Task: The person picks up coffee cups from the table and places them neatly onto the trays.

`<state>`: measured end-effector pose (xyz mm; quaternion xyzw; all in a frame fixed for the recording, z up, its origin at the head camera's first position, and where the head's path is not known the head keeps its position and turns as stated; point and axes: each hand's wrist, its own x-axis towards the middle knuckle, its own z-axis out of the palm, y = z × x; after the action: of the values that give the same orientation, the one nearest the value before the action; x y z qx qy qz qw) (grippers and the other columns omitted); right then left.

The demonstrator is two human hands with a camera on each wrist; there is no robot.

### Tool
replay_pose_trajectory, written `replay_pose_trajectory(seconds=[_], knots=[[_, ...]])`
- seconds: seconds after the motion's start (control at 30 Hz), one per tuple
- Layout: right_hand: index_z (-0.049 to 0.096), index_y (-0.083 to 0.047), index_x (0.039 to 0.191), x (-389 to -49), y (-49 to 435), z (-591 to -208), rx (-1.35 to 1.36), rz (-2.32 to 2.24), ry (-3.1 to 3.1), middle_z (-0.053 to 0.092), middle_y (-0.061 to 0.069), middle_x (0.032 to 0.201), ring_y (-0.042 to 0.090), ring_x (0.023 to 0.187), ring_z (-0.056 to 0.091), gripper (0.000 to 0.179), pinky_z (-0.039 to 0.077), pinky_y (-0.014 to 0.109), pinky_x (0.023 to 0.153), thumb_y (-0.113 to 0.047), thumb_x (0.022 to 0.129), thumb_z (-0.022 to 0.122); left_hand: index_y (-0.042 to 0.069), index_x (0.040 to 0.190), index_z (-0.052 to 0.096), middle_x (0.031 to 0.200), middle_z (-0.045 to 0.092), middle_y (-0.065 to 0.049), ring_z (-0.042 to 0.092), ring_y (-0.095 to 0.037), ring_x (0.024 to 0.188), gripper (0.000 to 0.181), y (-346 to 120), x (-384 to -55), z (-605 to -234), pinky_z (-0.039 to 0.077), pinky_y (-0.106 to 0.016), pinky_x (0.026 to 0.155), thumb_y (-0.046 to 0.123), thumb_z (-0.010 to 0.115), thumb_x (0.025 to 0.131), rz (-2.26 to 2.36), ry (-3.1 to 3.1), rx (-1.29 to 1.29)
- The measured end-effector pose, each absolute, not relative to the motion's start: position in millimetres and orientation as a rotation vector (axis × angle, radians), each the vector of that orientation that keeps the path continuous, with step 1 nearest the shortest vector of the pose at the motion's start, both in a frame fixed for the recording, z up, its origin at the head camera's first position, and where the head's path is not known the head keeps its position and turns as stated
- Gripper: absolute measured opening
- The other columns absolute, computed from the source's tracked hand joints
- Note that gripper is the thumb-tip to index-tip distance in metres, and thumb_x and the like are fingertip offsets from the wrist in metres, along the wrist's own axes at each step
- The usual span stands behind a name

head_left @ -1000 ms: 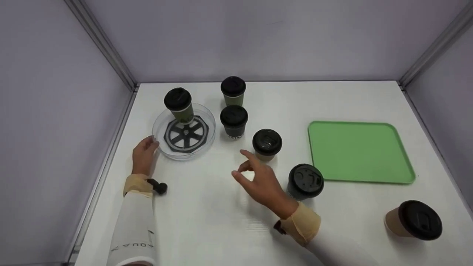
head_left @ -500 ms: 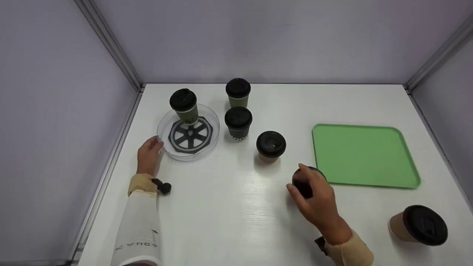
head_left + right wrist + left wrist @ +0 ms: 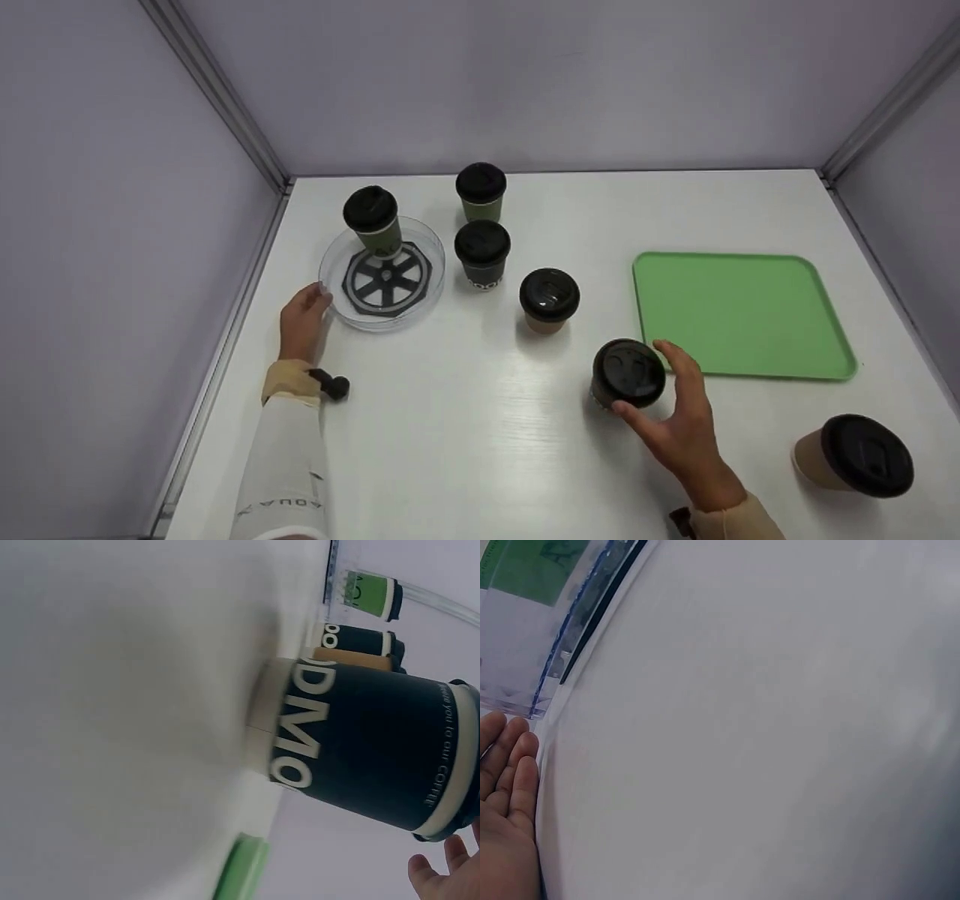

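One of the hands (image 3: 507, 814) at a clear dish (image 3: 517, 660), white tabletop (image 3: 727, 727) alongside

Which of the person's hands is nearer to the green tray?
Right. The right hand is by the near left corner of the green tray; the left hand is far to the tray's left, at the clear dish.

This is a booth: panels (image 3: 525, 90) line the far and side edges of the desk (image 3: 435, 457), with posts (image 3: 220, 91) at its far corners.
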<state>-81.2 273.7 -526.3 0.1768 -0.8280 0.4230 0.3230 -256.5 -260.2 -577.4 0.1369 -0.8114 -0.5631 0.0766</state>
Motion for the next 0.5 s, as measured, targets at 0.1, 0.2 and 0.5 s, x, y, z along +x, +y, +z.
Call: replay_pose_trajectory(seconds=[0.1,0.2,0.5], knots=[[0.038,0.007,0.143,-78,274,-533,0.381,1.196,-2.242,0.041,0.026,0.142,0.025,0.133,0.036,0.099,0.026,0.024,0.108,-0.018,0.064,0.092,-0.001,0.135,0.055,0.123,0.059,-0.014,0.052,-0.021,0.111,0.044,-260,-256,-578,0.038,-0.034,0.098,0.023,0.058,0.098,-1.71,-2.404,0.414],[0.032,-0.001,0.149,-76,272,-537,0.245,1.288,-2.335,0.035,0.018,0.148,0.021,0.136,0.032,0.113,0.027,0.022,0.106,-0.004,0.056,0.095,-0.002,0.133,0.057,0.12,0.06,-0.014,0.052,-0.02,0.108,0.042,-261,-256,-580,0.039,-0.032,0.096,0.021,0.06,0.097,-1.735,-2.375,0.414],[0.024,-0.01,0.153,-76,266,-544,0.044,1.412,-2.445,0.038,0.012,0.147,0.027,0.135,0.034,0.117,0.033,0.052,0.102,-0.015,0.06,0.095,0.0,0.135,0.056,0.123,0.06,-0.013,0.052,-0.02,0.111,0.045,-261,-257,-580,0.038,-0.034,0.098,0.025,0.059,0.098,-1.71,-2.399,0.404]])
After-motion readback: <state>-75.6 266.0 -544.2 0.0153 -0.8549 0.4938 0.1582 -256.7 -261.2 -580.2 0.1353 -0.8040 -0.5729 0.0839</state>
